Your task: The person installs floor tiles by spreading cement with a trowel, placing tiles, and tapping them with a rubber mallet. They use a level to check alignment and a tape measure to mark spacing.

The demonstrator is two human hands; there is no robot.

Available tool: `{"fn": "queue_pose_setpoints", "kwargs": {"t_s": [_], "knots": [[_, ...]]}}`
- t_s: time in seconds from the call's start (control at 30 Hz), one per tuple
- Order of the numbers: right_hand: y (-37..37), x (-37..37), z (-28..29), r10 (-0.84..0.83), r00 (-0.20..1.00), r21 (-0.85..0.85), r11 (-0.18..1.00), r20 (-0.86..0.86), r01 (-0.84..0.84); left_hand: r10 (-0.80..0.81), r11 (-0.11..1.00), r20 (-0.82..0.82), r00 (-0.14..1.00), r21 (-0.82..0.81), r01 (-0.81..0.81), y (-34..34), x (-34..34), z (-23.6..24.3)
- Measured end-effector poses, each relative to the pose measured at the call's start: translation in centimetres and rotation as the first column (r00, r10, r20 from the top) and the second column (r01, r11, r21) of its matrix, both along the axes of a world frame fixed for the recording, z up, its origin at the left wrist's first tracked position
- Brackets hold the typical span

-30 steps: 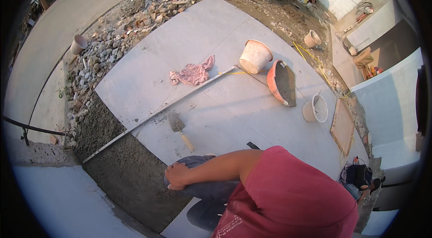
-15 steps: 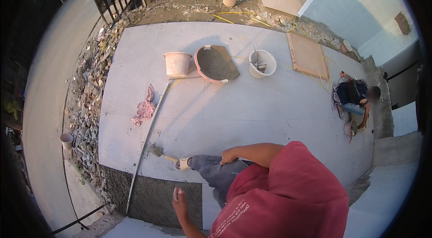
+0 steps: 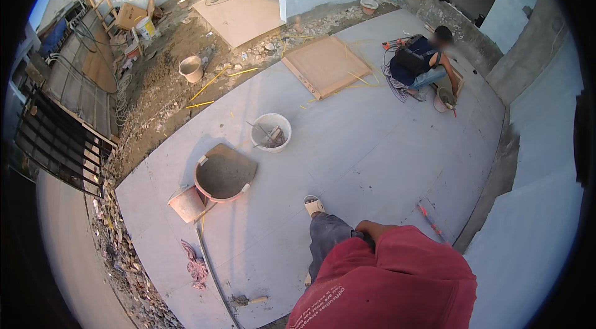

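Note:
My left hand is out of view. Of my right arm, a bare stretch shows beside my thigh, and the right hand (image 3: 367, 228) is mostly hidden between the grey trousers (image 3: 329, 236) and my red shirt (image 3: 391, 279); its fingers cannot be made out. My sandalled foot (image 3: 314, 205) stands on the grey tiled floor (image 3: 292, 229). A trowel (image 3: 251, 300) with mortar on its blade lies at the lower left, near a long metal straightedge (image 3: 214, 273). Beside that bar is a crumpled pink cloth (image 3: 197, 270).
A mortar tub (image 3: 226, 170) stands against a tilted pink bucket (image 3: 187, 204); a white bucket (image 3: 271, 132) holds tools. Farther off lies a wooden board (image 3: 323, 65). A co-worker (image 3: 419, 62) crouches at the right. A red tool (image 3: 433, 223) lies near the wall.
The view has swung to the right, so the tubs and trowel sit farther left and lower. My left hand has left the picture. My right hand, earlier plain on my thigh, is now mostly hidden.

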State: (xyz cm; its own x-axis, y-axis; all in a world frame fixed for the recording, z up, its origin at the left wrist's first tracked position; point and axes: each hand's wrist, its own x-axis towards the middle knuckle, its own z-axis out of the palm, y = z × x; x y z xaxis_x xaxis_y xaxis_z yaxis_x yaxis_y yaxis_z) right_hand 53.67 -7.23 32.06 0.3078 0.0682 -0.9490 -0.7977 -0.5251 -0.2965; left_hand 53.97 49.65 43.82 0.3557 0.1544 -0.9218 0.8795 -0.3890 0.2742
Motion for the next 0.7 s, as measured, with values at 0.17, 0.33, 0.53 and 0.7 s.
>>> {"fn": "queue_pose_setpoints", "kwargs": {"t_s": [0.17,0.33,0.53,0.7], "knots": [[-3.9,10.2,6.5,-0.532,0.826,-0.070,0.846,-0.187,0.529,-0.096,0.995,0.092,0.991,0.025,0.094,-7.7,13.5,1.8],[-11.9,23.3,11.3,-0.713,0.698,0.122,0.700,0.067,0.704,-0.279,0.959,0.249,0.928,0.028,0.281,-14.3,26.0,2.2],[-15.2,29.5,18.9,-0.794,0.538,0.438,0.607,0.285,0.664,-0.549,0.652,0.832,0.080,0.367,0.663,-18.5,40.8,-1.0],[-16.6,20.8,14.5,-0.914,0.213,0.486,0.019,-0.346,0.874,-0.370,0.895,0.381,0.847,-0.098,0.435,-24.0,45.6,-1.6]]}}
